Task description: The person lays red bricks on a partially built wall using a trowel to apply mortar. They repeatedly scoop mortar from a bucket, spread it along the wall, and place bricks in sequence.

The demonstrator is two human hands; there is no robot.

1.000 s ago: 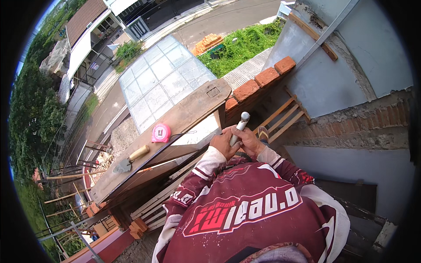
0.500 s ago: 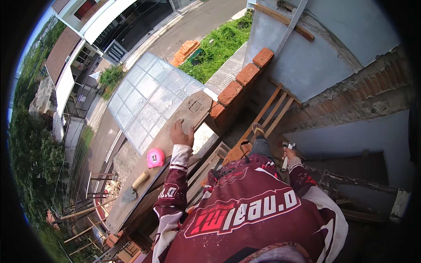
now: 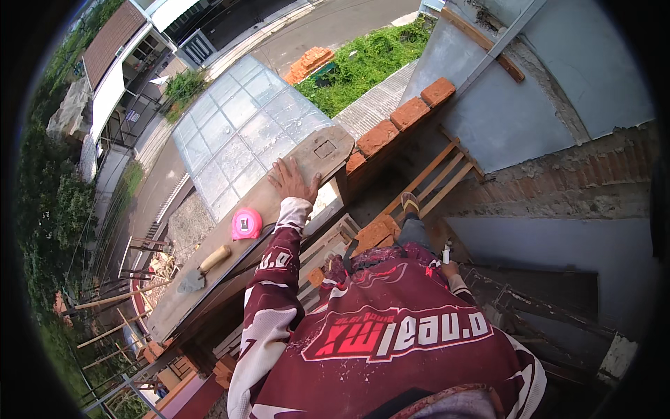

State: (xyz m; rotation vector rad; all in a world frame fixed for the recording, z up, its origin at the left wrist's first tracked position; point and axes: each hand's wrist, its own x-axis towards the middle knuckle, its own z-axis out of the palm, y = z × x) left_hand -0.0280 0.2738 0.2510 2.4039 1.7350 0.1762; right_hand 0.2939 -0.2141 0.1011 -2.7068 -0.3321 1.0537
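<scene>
Leaning out over the scaffold, you have your left hand (image 3: 293,180) pressed flat on the wide wooden board (image 3: 230,244) that runs from the middle of the frame down toward the lower left. Its fingers (image 3: 282,170) are spread and lie on the wood near the board's upper end, just short of the small square cut-out (image 3: 325,149). Your right hand (image 3: 450,267) sits low at the centre right, close against your jersey, and seems closed around a small pale tool (image 3: 447,253); you cannot tell its exact grip, because the sleeve hides most of it.

Further down the board, toward the left of the frame, lie a pink tape measure (image 3: 246,225) and, beyond it, a trowel (image 3: 202,269) with a wooden handle. Both are apart from your left hand. A row of red bricks (image 3: 398,120) tops the wall at the upper centre, just beside the board's end, and a wooden ladder (image 3: 429,183) leans below them.

By the look of it, you are bracing or steadying the board rather than lifting it. Whatever you do next with it calls for firm footing first, since the drop beneath is long, and for care that the tape measure and trowel do not slide off if the board shifts.
</scene>
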